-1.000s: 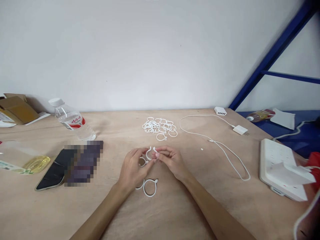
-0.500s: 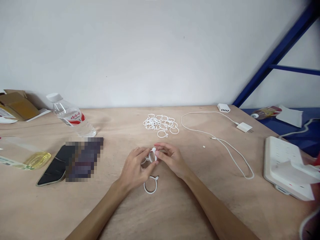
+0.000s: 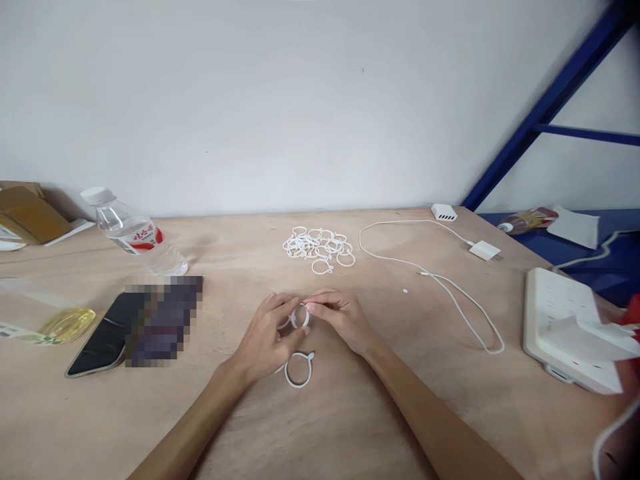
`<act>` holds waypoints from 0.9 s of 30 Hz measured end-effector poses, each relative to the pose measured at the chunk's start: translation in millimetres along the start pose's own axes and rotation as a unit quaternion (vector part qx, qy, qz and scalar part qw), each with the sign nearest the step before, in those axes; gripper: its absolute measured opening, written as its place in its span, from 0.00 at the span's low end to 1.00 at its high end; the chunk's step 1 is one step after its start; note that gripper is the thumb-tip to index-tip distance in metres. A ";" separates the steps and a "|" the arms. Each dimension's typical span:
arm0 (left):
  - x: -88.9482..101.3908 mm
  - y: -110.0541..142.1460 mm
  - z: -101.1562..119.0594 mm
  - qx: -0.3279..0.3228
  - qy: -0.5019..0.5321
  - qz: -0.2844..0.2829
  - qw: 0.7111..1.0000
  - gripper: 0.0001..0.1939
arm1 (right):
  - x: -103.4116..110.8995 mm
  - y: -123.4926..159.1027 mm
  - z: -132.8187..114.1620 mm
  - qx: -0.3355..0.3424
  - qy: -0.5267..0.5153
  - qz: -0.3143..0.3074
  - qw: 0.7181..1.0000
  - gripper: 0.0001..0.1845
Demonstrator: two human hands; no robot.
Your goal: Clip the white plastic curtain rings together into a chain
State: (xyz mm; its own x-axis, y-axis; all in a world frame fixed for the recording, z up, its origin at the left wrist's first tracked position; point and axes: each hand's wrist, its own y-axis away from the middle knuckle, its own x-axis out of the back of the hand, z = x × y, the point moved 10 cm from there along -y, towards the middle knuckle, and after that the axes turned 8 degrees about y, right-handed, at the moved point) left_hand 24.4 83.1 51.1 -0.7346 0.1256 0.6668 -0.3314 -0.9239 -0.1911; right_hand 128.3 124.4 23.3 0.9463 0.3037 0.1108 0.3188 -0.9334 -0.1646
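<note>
Between my two hands a white plastic ring with a small tab is held above the wooden table. My left hand grips its left side with thumb and fingers. My right hand pinches its top, and the fingertips cover the tab. Part of another white ring shows behind my left fingers; whether it is held or linked I cannot tell. Nearer to me lies a loose ring, its tab at the upper right, and a sliver of white beside it is mostly hidden by my left hand.
A pile of white rings lies beyond my hands. To the left are a water bottle, a phone and a cardboard box. On the right, a white cable, a charger and a power strip.
My right fingers have closed over the ring's tab, which showed before. My left thumb has shifted lower on the ring. The whole view has moved slightly.
</note>
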 end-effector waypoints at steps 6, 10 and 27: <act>36.3 -25.1 -8.2 -0.002 0.042 -0.003 0.999 0.25 | -6.5 2.2 -7.4 0.039 0.094 -0.002 0.995 0.07; 38.8 -68.2 -9.1 -0.049 -0.035 0.064 0.996 0.22 | -18.0 6.5 -20.0 0.119 0.188 -0.010 0.975 0.09; -3.7 -31.3 -6.5 -0.039 -0.009 -0.039 0.998 0.10 | 35.4 5.0 19.2 -0.058 0.005 0.200 0.978 0.14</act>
State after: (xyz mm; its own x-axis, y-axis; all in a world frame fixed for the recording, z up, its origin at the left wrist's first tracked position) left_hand 33.7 113.9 50.0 -0.6940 0.1879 0.6950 -0.4319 -0.8810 -0.1931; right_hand 164.4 134.2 7.6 0.9933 -0.0920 0.0701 -0.0860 -0.9927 -0.0847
